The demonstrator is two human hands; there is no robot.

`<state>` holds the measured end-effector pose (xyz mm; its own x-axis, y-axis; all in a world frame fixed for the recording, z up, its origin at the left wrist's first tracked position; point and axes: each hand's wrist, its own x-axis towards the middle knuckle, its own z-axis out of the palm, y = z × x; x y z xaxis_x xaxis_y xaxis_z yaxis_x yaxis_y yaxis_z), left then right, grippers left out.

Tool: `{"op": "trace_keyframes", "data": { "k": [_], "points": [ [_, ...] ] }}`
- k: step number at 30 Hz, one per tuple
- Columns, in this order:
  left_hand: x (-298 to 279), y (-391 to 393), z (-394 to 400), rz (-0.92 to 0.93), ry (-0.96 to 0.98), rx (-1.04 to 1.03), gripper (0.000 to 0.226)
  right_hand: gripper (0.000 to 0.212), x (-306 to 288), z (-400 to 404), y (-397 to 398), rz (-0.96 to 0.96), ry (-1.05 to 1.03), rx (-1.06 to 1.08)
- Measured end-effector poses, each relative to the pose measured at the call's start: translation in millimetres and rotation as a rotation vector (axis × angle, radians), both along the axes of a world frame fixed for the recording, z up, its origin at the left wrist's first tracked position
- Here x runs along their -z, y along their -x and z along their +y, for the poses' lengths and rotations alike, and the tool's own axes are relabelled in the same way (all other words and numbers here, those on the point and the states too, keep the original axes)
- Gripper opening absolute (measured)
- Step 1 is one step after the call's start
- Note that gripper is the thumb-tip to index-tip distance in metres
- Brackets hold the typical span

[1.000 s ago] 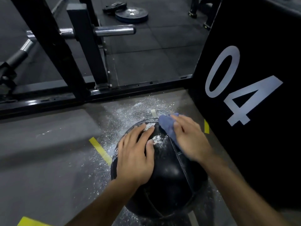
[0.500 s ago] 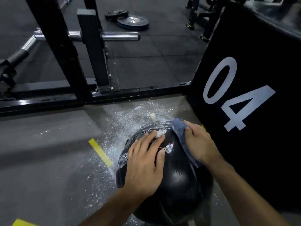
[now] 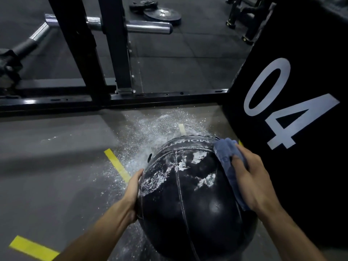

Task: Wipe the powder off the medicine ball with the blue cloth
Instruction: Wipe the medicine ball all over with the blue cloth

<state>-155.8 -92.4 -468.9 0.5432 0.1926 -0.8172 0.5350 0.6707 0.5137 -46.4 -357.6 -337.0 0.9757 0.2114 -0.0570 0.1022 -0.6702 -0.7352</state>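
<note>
The ball (image 3: 190, 187) sits on the floor (image 3: 56, 166), just beside a black box (image 3: 301, 53) marked 04. The left hand (image 3: 132, 193) lies against the ball's left side, fingers fairly straight and pressed to the surface, steadying it; how far they wrap behind the curve is hard to tell from here. The right hand (image 3: 250, 178) holds the cloth (image 3: 226, 159) against the ball's upper right side, fingers laid over it, bunched folds sticking out past the fingertips.

The job looks partly done at best. White powder (image 3: 188, 162) shows in smeared patches across the top panels: one by the left seam, a cluster near the middle, a streak lower right. The lower half facing the camera reads dark and mostly clean, with a dull shine. The far side and underside are out of sight, so their state is unknown.

Much powder is also scattered over the floor around and beyond the ball, so any roll may pick it up again. What is left, by my reading, is the whole top area between the two hands.
</note>
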Motion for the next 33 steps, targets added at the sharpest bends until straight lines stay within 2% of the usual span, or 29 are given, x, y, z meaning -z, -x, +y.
{"op": "trace_keyframes", "data": {
  "k": [4, 6, 7, 9, 12, 14, 16, 19, 22, 24, 27, 29, 33],
  "points": [
    [-20.4, 2.4, 20.4, -0.179, -0.131, -0.021, 0.064, 0.063, 6.7, 6.3, 12.3, -0.039, -0.177, -0.022],
    [-32.0, -1.9, 39.8, -0.252, -0.254, -0.052, 0.058, 0.069, 20.0, 16.5, 15.7, -0.003, -0.298, 0.032],
    [-34.9, -4.4, 49.7, -0.258, -0.31, -0.08, 0.056, 0.071, 26.3, 23.7, 14.0, 0.024, -0.329, 0.043],
    [-35.9, -4.8, 60.7, -0.219, -0.375, -0.098, 0.058, 0.059, 35.6, 37.4, 2.3, 0.043, -0.343, 0.042],
    [-26.7, 8.5, 68.5, -0.157, -0.527, -0.035, 0.058, 0.052, 35.8, 50.9, -29.2, 0.045, -0.331, -0.043],
    [-37.8, 10.2, 70.7, -0.11, -0.663, 0.007, 0.061, 0.052, 30.4, 56.6, -41.8, 0.064, -0.322, -0.112],
    [-57.9, -0.9, 73.9, -0.139, -0.851, -0.01, 0.059, 0.044, 26.6, 61.2, -47.9, 0.065, -0.337, -0.146],
    [-92.0, -37.0, 68.2, -0.364, -1.123, 0.168, 0.057, 0.036, 25.6, 69.7, -56.5, 0.067, -0.328, -0.177],
    [-102.7, -66.0, 58.3, -0.496, -1.363, 0.451, 0.067, 0.049, 25.7, 74.2, -71.0, 0.087, -0.311, -0.179],
    [-100.7, -75.2, 58.4, -0.451, -1.402, 0.506, 0.072, 0.056, 30.3, 75.7, -79.1, 0.106, -0.281, -0.159],
    [-101.8, -83.6, 55.4, -0.398, -1.424, 0.523, 0.071, 0.049, 37.1, 73.2, -63.5, 0.079, -0.273, -0.09],
    [-105.6, -93.3, 53.8, -0.393, -1.407, 0.545, 0.068, 0.06, 35.7, 68.6, -29.1, 0.014, -0.24, -0.032],
    [-116.0, -123.4, 56.9, -0.332, -1.355, 0.585, 0.061, 0.071, 33.0, 79.0, 45.8, -0.169, -0.062, -0.081]
  ]
}}
